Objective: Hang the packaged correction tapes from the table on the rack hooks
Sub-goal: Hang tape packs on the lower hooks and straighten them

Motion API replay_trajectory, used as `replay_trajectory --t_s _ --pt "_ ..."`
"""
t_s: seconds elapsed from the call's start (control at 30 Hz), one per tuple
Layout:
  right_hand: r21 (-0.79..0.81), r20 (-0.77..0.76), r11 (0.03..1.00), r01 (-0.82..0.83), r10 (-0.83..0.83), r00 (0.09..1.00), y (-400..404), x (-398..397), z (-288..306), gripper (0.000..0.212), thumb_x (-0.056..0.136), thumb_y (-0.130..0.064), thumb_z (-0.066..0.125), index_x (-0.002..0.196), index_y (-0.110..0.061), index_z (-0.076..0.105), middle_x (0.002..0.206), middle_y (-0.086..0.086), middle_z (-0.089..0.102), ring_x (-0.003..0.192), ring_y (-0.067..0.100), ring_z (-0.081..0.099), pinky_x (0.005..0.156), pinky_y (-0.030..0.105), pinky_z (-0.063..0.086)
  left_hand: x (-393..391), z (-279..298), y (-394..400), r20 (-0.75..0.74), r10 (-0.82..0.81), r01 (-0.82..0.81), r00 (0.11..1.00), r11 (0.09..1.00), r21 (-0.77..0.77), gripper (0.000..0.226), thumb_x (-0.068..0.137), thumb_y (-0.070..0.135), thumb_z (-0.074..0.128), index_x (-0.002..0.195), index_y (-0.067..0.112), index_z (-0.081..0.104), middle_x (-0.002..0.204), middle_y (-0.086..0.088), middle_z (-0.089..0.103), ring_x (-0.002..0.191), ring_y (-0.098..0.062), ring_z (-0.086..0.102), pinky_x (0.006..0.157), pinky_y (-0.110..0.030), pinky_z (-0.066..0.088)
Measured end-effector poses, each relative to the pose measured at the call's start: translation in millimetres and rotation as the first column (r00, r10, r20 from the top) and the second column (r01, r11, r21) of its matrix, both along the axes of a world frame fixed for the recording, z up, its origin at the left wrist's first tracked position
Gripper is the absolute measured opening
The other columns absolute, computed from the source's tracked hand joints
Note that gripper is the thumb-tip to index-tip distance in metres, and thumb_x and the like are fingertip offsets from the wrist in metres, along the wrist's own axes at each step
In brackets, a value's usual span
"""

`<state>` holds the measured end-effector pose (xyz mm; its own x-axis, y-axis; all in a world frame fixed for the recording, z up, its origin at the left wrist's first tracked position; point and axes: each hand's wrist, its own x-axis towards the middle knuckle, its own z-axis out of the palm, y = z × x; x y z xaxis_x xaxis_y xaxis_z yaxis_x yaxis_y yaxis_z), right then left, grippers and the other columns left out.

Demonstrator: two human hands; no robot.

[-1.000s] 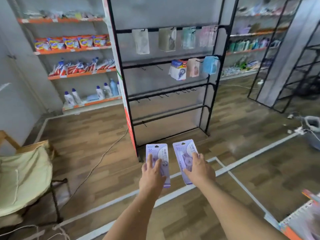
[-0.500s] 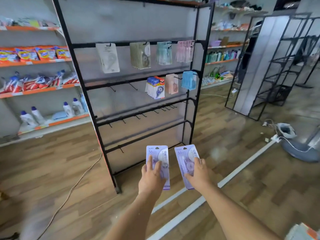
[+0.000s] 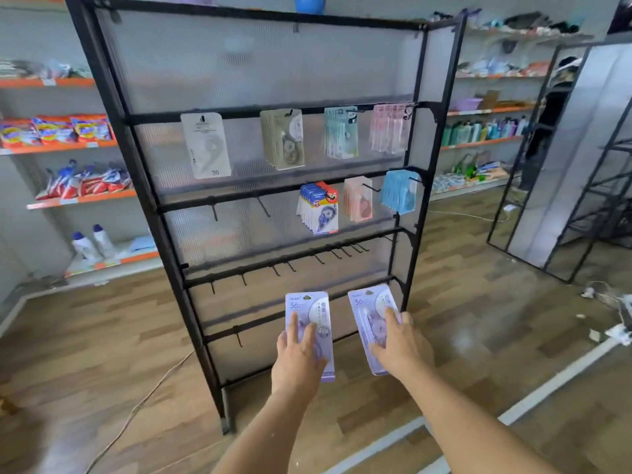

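Observation:
My left hand (image 3: 298, 360) holds a purple packaged correction tape (image 3: 309, 313) upright, fingers spread over its front. My right hand (image 3: 398, 343) grips a second purple pack (image 3: 369, 307), tilted slightly left. Both packs are raised in front of the lower part of the black rack (image 3: 147, 186). Its top two bars carry hung packs: white (image 3: 206, 145), beige (image 3: 284, 138), mint (image 3: 340, 131), pink (image 3: 390, 126), blue-red (image 3: 319, 206), peach (image 3: 358, 198) and light blue (image 3: 398, 191). Bare hooks (image 3: 263, 206) stick out on the second bar's left and along the third bar (image 3: 321, 258).
Orange-edged wall shelves (image 3: 78, 198) with snack bags and bottles stand behind the rack at left, and more stocked shelves (image 3: 485, 142) at right. An empty black rack frame (image 3: 588, 186) stands at far right. A cable (image 3: 143, 401) and white floor tape (image 3: 547, 384) cross the wooden floor.
The view has come closer to the rack, which now fills the frame. Both hands keep their packs raised side by side; the chair at left has left the view.

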<state>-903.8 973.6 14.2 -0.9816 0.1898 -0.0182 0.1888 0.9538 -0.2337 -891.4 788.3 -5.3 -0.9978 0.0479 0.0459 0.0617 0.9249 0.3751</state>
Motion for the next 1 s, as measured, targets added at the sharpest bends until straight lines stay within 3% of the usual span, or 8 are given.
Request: replay_trajectory --t_s 0.17,0.7,1.0 --pt "0.001 -0.024 0.996 -0.092 0.092 0.995 -4 -57 2 0.066 0.091 -0.046 0.056 0.144 -0.023 0.025 0.125 0.005 0.039 0.100 0.024 0.058 0.062 0.027 0.040 -40 4 -6 0.013 0.101 -0.101 0.995 0.995 0.021 0.057 0.096 0.037 0.055 0.145 0.031 0.026 0.161 0.004 -0.010 0.139 -0.022 0.019 0.083 -0.030 0.049" --pt "-0.012 -0.126 0.965 -0.263 0.259 0.958 -123 -227 11 0.073 0.090 -0.046 0.061 0.146 -0.024 0.019 0.137 0.007 0.032 0.113 0.026 0.051 0.067 0.028 0.041 -196 15 -109 -0.096 0.213 -0.207 0.972 0.976 0.064 0.057 0.096 0.040 0.055 0.145 0.033 0.027 0.162 0.005 -0.011 0.144 -0.023 0.012 0.089 -0.036 0.052" --pt "0.047 -0.151 0.940 -0.339 0.342 0.927 -157 -284 18 0.080 0.090 -0.044 0.061 0.149 -0.029 0.011 0.141 0.010 0.026 0.116 0.028 0.047 0.068 0.030 0.039 -245 15 -120 -0.124 0.257 -0.252 0.958 0.966 0.058 0.055 0.099 0.040 0.049 0.147 0.033 0.023 0.162 0.005 -0.014 0.147 -0.022 0.003 0.093 -0.038 0.054"
